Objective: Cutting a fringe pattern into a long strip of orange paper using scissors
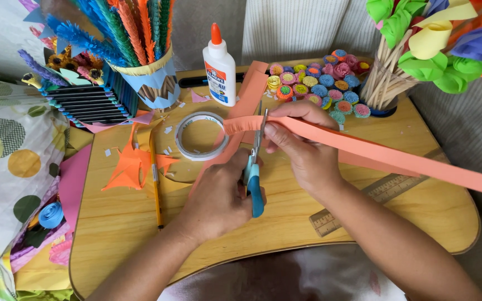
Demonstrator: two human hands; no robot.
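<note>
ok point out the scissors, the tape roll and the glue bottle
scissors (254, 181): head view, on the blue handle
tape roll (182, 146): head view, on the white ring's left side
glue bottle (220, 75): head view, on the white body

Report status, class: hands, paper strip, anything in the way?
Left hand gripping blue-handled scissors, blades at the strip. Right hand pinching orange paper strip. Tape roll sits just left of the cut.
</note>
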